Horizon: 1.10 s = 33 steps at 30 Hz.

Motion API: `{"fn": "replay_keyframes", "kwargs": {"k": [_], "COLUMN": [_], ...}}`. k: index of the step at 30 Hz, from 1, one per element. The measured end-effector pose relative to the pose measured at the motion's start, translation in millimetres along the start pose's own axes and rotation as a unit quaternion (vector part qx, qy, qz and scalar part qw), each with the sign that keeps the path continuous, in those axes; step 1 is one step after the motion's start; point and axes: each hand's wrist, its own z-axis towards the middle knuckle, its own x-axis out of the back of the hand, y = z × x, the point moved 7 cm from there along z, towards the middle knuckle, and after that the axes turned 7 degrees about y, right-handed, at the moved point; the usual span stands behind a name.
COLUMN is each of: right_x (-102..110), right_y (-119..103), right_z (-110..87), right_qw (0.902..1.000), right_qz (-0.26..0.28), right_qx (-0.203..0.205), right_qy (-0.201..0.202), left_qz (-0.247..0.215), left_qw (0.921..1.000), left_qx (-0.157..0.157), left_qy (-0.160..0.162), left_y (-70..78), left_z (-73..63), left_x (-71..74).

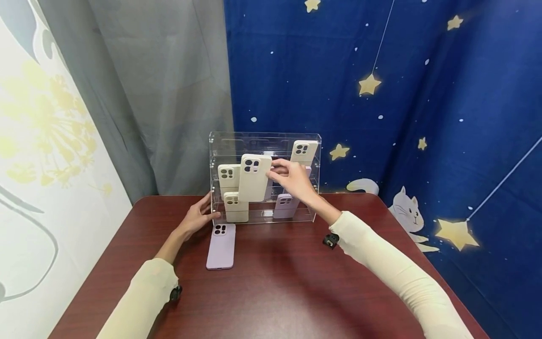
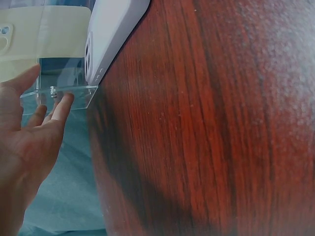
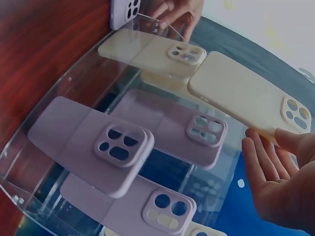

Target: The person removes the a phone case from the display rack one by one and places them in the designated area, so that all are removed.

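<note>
A clear acrylic display rack with stepped shelves stands on the table. My right hand pinches a cream phone case by its side edge, in front of the middle shelves. Seen from the right wrist, thumb and fingertips meet near its camera cutout. At the rack's left side, my left hand grips the clear side panel, thumb in front and fingers behind. Two cream cases lean on the left shelves, another cream case at upper right. Lilac cases lean on the right part.
A lilac phone case lies on the dark red wooden table, just in front of the rack's left corner. Behind the table hang a grey curtain and a blue star-patterned curtain.
</note>
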Motion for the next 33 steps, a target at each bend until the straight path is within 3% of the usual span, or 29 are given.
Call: {"fn": "replay_keyframes", "kwargs": {"k": [16,23,33], "right_x": [-20,-30,-48], "right_y": [25,32,50], "right_z": [-23.4,-32.4,-51.2], "right_qw": [0.999,0.9987,0.9954], "right_qz": [-0.013,-0.025,0.024], "right_qx": [-0.027,-0.021,-0.064], "right_qy": [-0.033,-0.038,-0.067], "left_qz": [0.005,0.003,-0.003], "left_qw": [1.0,1.0,1.0], "left_qx": [-0.002,-0.003,0.005], "left_qy": [0.001,-0.001,0.001], "left_y": [1.4,1.3,-0.9], "left_z": [-1.8,-2.2,-0.2], "left_x": [0.5,0.5,0.1]}}
